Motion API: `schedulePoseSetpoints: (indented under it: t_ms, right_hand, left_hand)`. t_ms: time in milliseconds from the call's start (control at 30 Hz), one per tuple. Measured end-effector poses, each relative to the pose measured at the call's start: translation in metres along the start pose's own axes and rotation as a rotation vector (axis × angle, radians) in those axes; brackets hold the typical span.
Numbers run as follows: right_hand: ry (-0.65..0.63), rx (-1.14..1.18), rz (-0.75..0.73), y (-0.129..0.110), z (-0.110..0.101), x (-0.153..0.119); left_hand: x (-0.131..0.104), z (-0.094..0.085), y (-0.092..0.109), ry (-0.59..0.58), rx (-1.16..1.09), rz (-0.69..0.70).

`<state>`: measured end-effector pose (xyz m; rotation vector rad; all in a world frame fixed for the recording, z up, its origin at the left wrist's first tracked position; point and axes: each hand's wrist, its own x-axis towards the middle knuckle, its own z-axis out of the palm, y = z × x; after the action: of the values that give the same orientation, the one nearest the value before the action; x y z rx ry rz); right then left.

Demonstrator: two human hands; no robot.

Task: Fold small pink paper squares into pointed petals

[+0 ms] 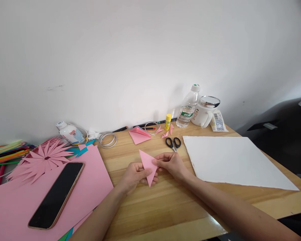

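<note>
A pink paper triangle (147, 164) is held between both hands above the wooden table. My left hand (135, 175) pinches its lower part, thumb on top and fingers behind. The thumb and fingers of my right hand (169, 164) grip the triangle's right side. Just beyond my right hand lie black-handled scissors (173, 143); their blades are partly hidden. Behind the hands is a stack of pink paper (139, 135), with other colours at its edge. Small folded pink pieces (165, 134) lie near a yellow glue stick (168, 122).
At left, a phone (56, 195) rests on large pink sheets (97, 180), beside a folded pink paper flower (47, 158) and a white bottle (71, 133). A white board (235, 160) lies at right. A water bottle (188, 108) and white mug (203, 113) stand by the wall.
</note>
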<state>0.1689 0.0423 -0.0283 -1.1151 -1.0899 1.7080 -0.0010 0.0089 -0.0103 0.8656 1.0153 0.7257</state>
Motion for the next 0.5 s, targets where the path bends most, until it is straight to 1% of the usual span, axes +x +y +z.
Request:
schedulePoseSetpoints:
  t_ms: [167,367,500]
  right_hand:
    - [0.032,0.046,0.025,-0.0028,0.0038,-0.0012]
    - [0.049,0.059,0.005,-0.0043,0.0062,-0.0021]
    - [0.084,0.056,-0.024,-0.0059,0.0056,-0.0014]
  left_hand:
    - [0.0013,-0.0014,0.0008,0.004,-0.002,-0.015]
    - [0.0028,-0.0038,-0.0035,0.007,0.001,-0.006]
    - [0.0017,-0.0028,-0.0027,-0.007,0.014,-0.038]
